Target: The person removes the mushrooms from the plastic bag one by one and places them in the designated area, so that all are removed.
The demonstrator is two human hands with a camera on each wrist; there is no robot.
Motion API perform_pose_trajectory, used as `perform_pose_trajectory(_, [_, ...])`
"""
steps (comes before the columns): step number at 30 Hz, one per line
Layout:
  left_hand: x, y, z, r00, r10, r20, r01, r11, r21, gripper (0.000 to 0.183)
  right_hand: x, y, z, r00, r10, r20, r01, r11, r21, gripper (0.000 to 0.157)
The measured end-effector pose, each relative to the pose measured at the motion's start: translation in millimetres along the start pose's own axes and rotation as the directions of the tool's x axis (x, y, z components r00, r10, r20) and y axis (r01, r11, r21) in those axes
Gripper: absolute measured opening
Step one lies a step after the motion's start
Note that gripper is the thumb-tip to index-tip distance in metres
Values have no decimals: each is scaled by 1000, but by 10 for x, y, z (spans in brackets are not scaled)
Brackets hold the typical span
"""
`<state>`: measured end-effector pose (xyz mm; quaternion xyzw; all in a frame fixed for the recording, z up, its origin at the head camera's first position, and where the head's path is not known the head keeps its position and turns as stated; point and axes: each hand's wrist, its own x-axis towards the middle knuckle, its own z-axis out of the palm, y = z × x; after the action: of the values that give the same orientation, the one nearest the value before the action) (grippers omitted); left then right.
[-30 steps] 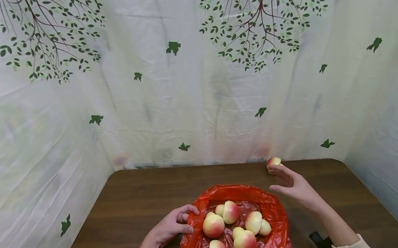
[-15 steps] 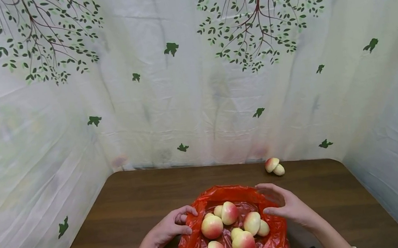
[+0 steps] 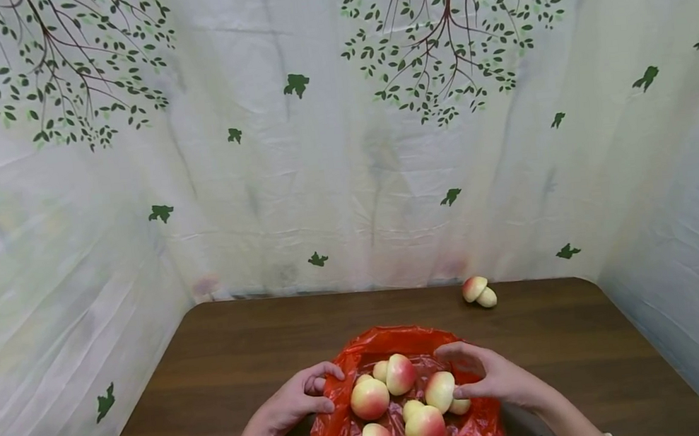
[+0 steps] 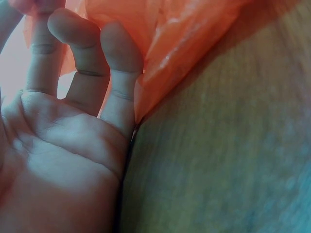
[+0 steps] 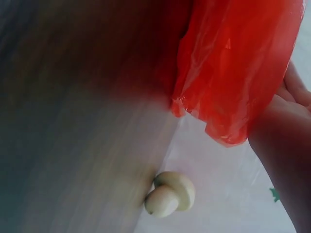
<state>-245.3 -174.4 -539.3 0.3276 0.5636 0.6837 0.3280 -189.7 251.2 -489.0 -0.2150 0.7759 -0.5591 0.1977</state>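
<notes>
A red plastic bag (image 3: 394, 334) stands with its mouth spread wide, several toy mushrooms with cream stems and red-blushed caps lying inside. My left hand (image 3: 294, 398) pinches its left rim between thumb and fingers; in the left wrist view, that hand's (image 4: 58, 131) fingers curl against the red plastic (image 4: 175, 43). Over the right side of the bag, my right hand (image 3: 501, 378) reaches in with fingers and thumb apart. Its thumb overlaps the right-hand mushroom (image 3: 439, 391) in the head view. In the right wrist view, the bag wall (image 5: 233, 63) partly covers the right hand (image 5: 297, 90).
One more toy mushroom (image 3: 476, 289) lies near the back edge of the brown wooden table (image 3: 259, 334); the right wrist view shows this mushroom (image 5: 170, 194) too. A pale curtain (image 3: 332, 177) printed with leaves and branches hangs behind and at both sides.
My right hand has moved from beside the back mushroom, leftward and down, over the bag's right side. The left hand keeps its grip on the rim.
</notes>
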Motion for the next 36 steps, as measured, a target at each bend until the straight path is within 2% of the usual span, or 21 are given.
perform_pose_trajectory(6, [6, 26, -4, 1000, 0, -3, 0, 1000, 1, 29, 25, 4, 24, 998, 26, 59, -26, 1000, 9, 66])
perform_pose_trajectory(10, [6, 39, -1, 1000, 7, -4, -7, 1000, 4, 29, 28, -2, 45, 996, 58, 70, -57, 998, -18, 65])
perform_pose_trajectory(15, [5, 44, 2, 1000, 15, -7, -15, 1000, 8, 30, 29, -16, 56, 997, 47, 65, -44, 998, -41, 60])
perform_pose_trajectory(24, [1, 37, -2, 1000, 9, -1, -9, 1000, 7, 29, 37, -3, 76, 995, 30, 91, -29, 1000, -8, 53])
perform_pose_trajectory(36, [-2, 24, 16, 1000, 21, 7, -21, 1000, -8, 28, 15, -31, 84, 1000, -15, 4, 15, 999, 45, 56])
